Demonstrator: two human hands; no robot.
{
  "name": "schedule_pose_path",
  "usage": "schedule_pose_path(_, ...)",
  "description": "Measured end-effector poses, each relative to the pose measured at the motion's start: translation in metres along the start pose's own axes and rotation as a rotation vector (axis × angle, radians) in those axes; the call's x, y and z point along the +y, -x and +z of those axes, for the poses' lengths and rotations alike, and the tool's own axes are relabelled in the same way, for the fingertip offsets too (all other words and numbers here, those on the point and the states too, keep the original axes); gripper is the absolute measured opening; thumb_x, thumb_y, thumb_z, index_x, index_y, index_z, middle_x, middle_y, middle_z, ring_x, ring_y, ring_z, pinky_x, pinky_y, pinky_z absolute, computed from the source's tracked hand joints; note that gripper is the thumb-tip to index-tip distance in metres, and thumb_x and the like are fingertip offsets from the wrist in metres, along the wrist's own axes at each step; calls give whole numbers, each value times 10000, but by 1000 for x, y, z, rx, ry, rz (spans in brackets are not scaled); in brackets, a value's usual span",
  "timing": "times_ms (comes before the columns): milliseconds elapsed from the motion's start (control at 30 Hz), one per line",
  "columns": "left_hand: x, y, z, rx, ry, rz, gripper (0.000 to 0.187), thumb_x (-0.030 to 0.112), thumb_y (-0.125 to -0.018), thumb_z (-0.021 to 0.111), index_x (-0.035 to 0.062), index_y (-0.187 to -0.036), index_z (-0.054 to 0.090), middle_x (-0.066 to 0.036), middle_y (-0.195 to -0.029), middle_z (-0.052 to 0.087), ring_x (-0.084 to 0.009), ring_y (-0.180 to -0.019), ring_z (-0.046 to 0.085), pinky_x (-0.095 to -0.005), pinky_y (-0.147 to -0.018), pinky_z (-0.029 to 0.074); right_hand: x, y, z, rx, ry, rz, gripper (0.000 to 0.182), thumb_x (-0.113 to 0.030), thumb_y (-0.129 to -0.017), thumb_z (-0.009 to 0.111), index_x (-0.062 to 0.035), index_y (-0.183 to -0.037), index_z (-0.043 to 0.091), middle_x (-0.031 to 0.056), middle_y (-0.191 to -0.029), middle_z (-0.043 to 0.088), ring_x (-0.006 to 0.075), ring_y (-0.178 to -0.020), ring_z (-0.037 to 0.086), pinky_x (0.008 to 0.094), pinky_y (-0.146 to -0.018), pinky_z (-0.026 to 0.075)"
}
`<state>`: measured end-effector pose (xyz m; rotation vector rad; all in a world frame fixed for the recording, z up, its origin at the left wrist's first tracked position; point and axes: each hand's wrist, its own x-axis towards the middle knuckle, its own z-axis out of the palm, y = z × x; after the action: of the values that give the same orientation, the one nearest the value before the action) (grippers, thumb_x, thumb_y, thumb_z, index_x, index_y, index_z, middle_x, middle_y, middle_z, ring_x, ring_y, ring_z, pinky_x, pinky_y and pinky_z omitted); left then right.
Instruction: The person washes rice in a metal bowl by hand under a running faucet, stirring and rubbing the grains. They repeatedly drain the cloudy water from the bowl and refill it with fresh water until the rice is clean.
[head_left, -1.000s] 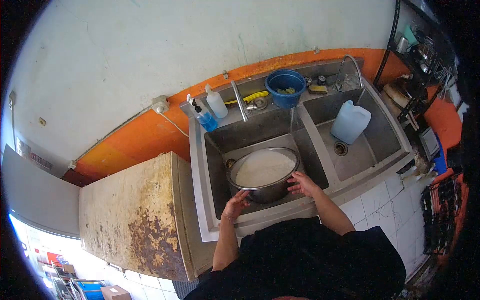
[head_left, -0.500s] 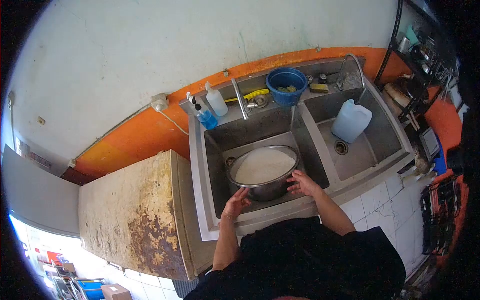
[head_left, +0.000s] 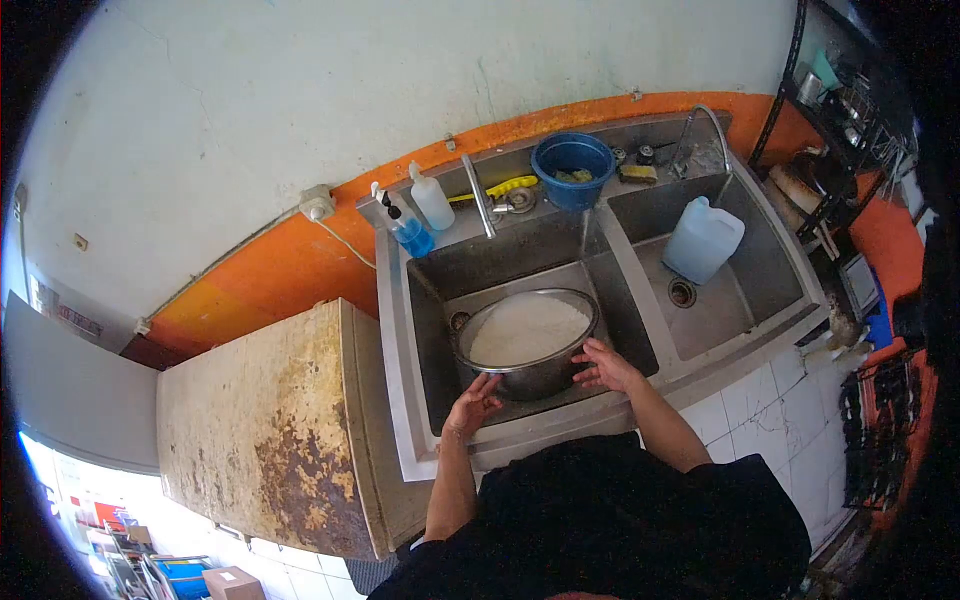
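A round metal pot filled with white grains stands in the left basin of a steel sink. My left hand is at the pot's near left side, fingers apart and close to its wall. On the near right side my right hand has its fingers spread beside the rim. Whether the fingertips touch the pot is hard to tell. The tap is behind the pot.
A translucent jug stands in the right basin. Along the back ledge are a blue tub, a sponge, a yellow-handled brush and pump bottles. A worn cabinet adjoins the left side; a rack stands right.
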<state>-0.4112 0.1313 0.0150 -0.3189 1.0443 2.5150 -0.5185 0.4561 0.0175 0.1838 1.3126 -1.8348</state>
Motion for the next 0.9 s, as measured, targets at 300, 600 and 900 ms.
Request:
schedule_pose_path(300,-3,-1,-4,13,-7,-5,746,244,-728,581,80,-1377,251,-101,-1399,314,-170,-825,549,-344,-844,415,-2,1,2,13,-16,14,458,-398,-899,453,-170,-1270,314,98,-1149,479,236,-805,611,359,-637,512)
schedule_pose_path(600,-6,-7,-20,97,126,-43,538,262,-784,542,-28,-1223,427,-148,-1082,580,-201,-782,567,-377,-832,421,2,-2,-5,73,-95,67,476,-463,-867,471,-80,-1150,455,103,-1022,548,218,-800,609,342,-674,498)
schedule_pose_path(900,-27,-42,-43,553,-182,-715,605,379,-806,555,-100,-1141,397,-138,-778,549,-230,-731,547,-371,-737,504,17,-28,-16,178,-12,408,601,-570,-801,493,-26,-1053,523,120,-760,599,196,-598,593,285,-507,483)
